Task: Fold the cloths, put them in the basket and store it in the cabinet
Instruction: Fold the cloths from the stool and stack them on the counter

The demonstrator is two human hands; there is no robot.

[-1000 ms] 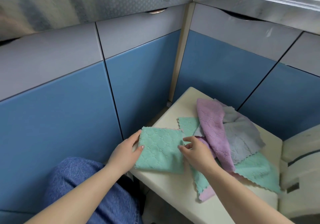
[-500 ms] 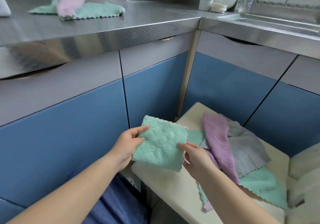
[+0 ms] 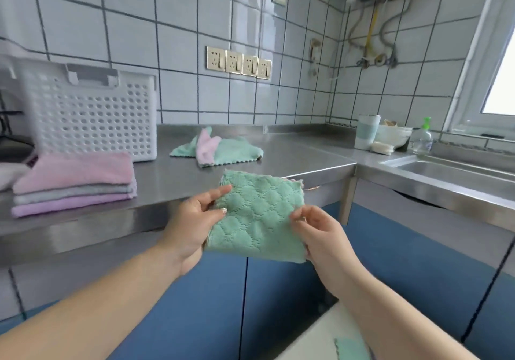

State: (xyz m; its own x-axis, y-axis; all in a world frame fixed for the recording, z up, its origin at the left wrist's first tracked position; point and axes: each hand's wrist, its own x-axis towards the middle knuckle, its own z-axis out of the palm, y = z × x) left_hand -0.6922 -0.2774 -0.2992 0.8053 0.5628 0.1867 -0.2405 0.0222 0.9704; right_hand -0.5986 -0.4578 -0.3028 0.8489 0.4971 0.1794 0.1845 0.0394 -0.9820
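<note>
Overhead, a tiled wall is seen behind a steel counter [image 3: 292,161], where a white basket [image 3: 92,114] stands just behind a stack of folded cloths [image 3: 75,184]. Up and to the left of the grip lies that stack, nearer the left hand [image 3: 192,220]. Between both hands a folded green cloth [image 3: 256,220] is pinched, its left edge by the left hand, its right by the right hand [image 3: 320,231], before the counter edge.

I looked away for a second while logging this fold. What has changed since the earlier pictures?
The folded green cloth has been lifted off the low white table up to counter height. The left hand and right hand now pinch its sides instead of pressing it flat. It stays folded, held by both hands.
</note>
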